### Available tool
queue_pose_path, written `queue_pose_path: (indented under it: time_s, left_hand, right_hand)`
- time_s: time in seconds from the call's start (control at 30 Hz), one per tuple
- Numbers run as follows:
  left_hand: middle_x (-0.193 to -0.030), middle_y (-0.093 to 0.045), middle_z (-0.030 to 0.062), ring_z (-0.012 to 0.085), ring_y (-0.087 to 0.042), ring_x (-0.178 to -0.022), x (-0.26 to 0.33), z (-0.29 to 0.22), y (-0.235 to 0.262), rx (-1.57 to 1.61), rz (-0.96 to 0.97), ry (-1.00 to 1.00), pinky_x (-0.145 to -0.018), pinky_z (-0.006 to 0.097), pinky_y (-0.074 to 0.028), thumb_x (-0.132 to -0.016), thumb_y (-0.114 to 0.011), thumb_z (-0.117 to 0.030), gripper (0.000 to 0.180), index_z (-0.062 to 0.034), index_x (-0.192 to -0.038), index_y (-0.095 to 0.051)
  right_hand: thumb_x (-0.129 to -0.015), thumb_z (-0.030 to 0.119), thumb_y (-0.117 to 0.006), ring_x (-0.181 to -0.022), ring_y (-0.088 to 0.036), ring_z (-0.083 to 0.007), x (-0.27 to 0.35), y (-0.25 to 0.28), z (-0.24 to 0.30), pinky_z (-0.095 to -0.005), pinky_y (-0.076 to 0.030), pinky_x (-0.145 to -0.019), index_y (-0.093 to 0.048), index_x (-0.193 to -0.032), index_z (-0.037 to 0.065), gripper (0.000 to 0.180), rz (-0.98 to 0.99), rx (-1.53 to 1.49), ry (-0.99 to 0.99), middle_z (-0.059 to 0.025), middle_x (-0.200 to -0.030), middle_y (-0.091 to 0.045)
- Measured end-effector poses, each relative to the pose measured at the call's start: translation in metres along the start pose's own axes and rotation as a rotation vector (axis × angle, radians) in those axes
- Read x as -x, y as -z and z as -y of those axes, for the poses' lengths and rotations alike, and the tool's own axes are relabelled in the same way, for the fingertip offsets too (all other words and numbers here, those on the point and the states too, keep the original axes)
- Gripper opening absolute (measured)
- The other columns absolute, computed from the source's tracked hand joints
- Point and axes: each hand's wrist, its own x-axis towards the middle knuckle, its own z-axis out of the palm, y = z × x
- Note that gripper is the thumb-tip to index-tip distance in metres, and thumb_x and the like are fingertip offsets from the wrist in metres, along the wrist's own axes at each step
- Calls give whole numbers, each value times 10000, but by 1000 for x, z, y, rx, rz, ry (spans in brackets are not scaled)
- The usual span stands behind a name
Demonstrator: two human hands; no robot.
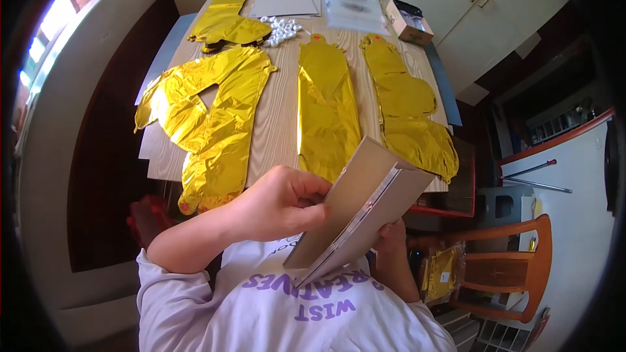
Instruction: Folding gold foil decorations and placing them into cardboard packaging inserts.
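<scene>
In front of my chest I hold several grey-brown cardboard sheets (407,197), tilted, with a gap between the upper sheets. My left hand (290,203) has its thumb and fingers closed at the left sheet's edge. My right hand (391,238) grips the stack from its right side, its fingers partly hidden behind the board. Beyond them on the wooden table lie flat gold foil balloons: a long straight one (328,101) in the middle, a curvy one (405,94) on the right, a large angular one (225,107) on the left and another (225,18) at the far left.
Small white pieces (282,31) are heaped near the far-left balloon. Grey-white sheets (285,3), a clear plastic sheet (355,11) and a cardboard box (409,23) line the table's far side. A wooden chair (541,264) stands at right, beside a clear bag of gold foil (441,272).
</scene>
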Motion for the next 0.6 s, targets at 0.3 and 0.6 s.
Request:
queue_pose_path:
  time_s: [0.3, 0.6]
  left_hand:
    - [-663, -593, 198, 295, -608, -561, 2, 2, -2, -444, -178, -90, -553, 349, -491, -756, -576, -81, 148, 45, -826, -610]
    - [-652, -573, 216, 377, -601, -602, 4, 15, -22, -419, -350, -143, -566, 404, -485, -746, -573, -76, 123, 39, -791, -576]
  right_hand:
    - [-707, 200, -818, -955, -639, -229, 8, -7, 4, -384, -522, -830, -612, -1110, 26, 485, 6, 62, 35, -91, -1036, -652]
    - [-676, 120, -836, -1000, -614, -214, 17, 12, 4, -364, -481, -868, -626, -1121, 25, 500, 126, 178, 129, -86, -1087, -641]
